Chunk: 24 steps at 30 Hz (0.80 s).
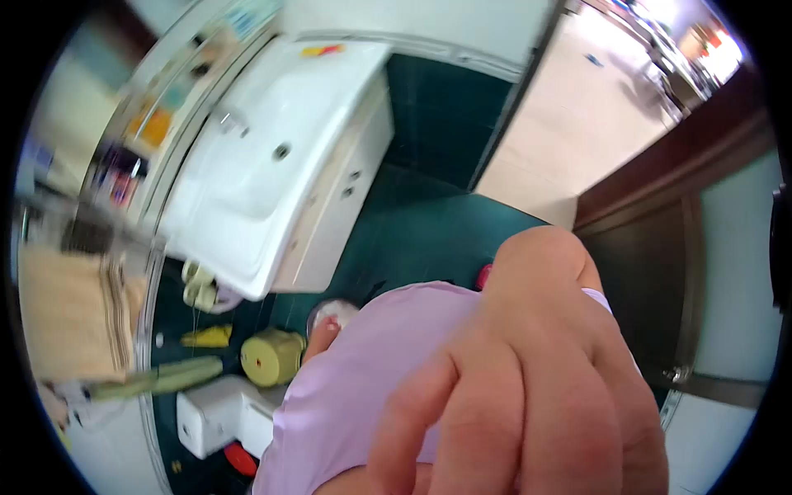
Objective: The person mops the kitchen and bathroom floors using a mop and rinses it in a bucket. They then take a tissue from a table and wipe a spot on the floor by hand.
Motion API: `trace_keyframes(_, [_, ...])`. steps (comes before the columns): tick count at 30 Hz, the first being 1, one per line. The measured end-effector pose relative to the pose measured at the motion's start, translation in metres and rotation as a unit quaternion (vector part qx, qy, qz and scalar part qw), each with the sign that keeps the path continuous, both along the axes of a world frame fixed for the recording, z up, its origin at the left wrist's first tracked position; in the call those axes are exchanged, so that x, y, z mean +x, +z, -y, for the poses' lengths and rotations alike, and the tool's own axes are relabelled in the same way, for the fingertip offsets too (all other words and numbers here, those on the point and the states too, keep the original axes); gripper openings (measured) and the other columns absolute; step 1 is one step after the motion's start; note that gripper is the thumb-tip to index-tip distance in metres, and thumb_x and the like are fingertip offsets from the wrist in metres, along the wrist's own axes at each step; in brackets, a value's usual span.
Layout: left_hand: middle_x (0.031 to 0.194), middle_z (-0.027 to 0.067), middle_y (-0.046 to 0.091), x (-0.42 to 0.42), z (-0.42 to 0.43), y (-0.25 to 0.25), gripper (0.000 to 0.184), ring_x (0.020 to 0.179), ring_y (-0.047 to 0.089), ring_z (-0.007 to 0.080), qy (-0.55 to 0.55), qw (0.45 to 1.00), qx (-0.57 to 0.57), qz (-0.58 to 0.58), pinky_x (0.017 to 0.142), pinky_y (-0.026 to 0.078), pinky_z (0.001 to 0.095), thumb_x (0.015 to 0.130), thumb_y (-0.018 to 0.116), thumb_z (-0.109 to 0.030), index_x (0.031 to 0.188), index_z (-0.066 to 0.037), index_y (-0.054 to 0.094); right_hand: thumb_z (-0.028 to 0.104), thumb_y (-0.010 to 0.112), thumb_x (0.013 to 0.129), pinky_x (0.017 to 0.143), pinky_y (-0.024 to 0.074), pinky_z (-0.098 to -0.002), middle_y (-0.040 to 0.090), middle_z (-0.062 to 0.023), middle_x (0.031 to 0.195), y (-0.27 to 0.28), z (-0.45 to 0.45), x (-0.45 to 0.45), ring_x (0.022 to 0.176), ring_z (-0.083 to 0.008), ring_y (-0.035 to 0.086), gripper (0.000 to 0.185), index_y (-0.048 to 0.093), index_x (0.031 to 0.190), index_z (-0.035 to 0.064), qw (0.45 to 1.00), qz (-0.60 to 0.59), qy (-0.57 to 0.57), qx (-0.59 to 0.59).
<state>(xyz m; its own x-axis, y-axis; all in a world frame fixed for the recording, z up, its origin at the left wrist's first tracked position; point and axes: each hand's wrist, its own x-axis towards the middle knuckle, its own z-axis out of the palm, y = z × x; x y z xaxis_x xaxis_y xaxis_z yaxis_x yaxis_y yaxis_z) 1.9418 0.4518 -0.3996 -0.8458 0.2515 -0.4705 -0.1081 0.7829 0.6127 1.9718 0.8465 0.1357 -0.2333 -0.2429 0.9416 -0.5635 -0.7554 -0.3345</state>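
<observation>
My right hand [536, 371] is large and close to the camera at the lower right, its back showing. The fingers point down and bend slightly, and their ends run out of the frame, so whether they hold anything is hidden. Behind it lies light purple clothing [371, 363]. A small bit of skin [323, 334] shows at the left edge of the clothing, and I cannot tell whether it is part of a foot or a hand. My left hand is not clearly visible anywhere.
A white washbasin [256, 198] with a tap [233, 122] stands at upper left, beside a shelf of bottles. Below are a yellow-green bin [272, 359], a white stool-like object [214, 417] and a hanging beige towel [66, 313]. A doorway and brown door [643, 289] are on the right.
</observation>
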Motion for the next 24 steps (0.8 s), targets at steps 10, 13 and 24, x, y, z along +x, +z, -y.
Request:
trace_keyframes(10, [0.089,0.0136,0.066,-0.118,-0.337,0.011,0.039,0.079,0.063,0.0244,-0.148,0.982,-0.04,0.108,0.072,0.049,0.0334,0.077,0.06,-0.024,0.112,-0.005,0.058,0.003,0.063,0.081,0.061,0.047,-0.0295,0.063,-0.0091,0.078,-0.069,-0.277,0.0,0.071,-0.0232,0.059,0.007,0.067,0.087,0.0014,0.95,0.106,-0.243,0.166])
trace_keyframes(13, [0.089,0.0137,0.066,-0.168,-0.471,0.022,0.04,0.079,0.063,0.0246,-0.18,0.975,-0.036,0.128,0.072,0.049,0.0335,0.077,0.06,-0.024,0.113,-0.006,0.057,0.004,0.068,0.077,0.059,0.0459,-0.0306,0.061,-0.0042,0.073,-0.084,-0.44,-0.071,0.067,-0.0205,0.057,0.006,0.063,0.075,0.0041,0.871,0.158,-0.394,0.247])
trace_keyframes(24, [0.09,0.0141,0.066,-0.337,-0.764,0.013,0.042,0.08,0.063,0.0254,-0.305,0.946,-0.006,0.113,0.072,0.049,0.0341,0.077,0.06,-0.023,0.114,-0.006,0.057,0.033,0.046,0.091,0.061,0.0441,-0.0438,0.06,-0.0198,0.071,-0.282,-0.713,-0.141,0.068,-0.0377,0.057,0.043,0.057,0.068,-0.0012,0.347,0.41,-0.685,0.493])
